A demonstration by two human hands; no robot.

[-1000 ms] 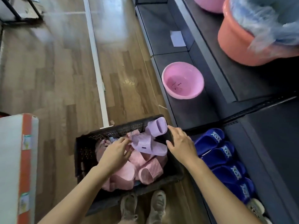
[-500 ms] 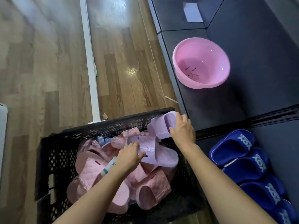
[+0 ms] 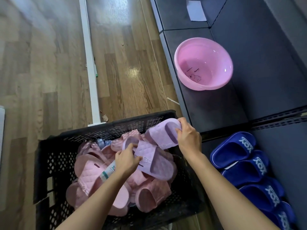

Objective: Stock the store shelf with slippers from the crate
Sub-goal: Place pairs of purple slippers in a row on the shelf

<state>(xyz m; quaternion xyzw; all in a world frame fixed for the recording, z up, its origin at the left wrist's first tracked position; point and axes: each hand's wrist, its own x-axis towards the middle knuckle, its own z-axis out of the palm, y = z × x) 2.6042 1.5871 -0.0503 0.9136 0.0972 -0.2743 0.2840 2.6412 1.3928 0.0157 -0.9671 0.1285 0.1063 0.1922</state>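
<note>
A black perforated crate (image 3: 49, 160) on the wood floor holds several pink slippers (image 3: 89, 173) and two lilac ones. My right hand (image 3: 188, 138) grips one lilac slipper (image 3: 163, 133) by its end, at the crate's far right corner. My left hand (image 3: 127, 161) pinches the strap of the second lilac slipper (image 3: 154, 163), which lies on top of the pile. To the right, the dark bottom shelf (image 3: 282, 146) carries a row of blue slippers (image 3: 245, 156).
A pink plastic basin (image 3: 203, 63) sits on the dark shelf beyond the crate, with a white paper tag (image 3: 196, 12) further back. A white floor strip (image 3: 90, 63) runs along the wood floor left of the shelf. A white box edge (image 3: 1, 130) shows at far left.
The view has tilted down and closer to the crate. My right hand has closed round the upper lilac slipper's end, and my left hand has settled on the lower lilac slipper's strap.
</note>
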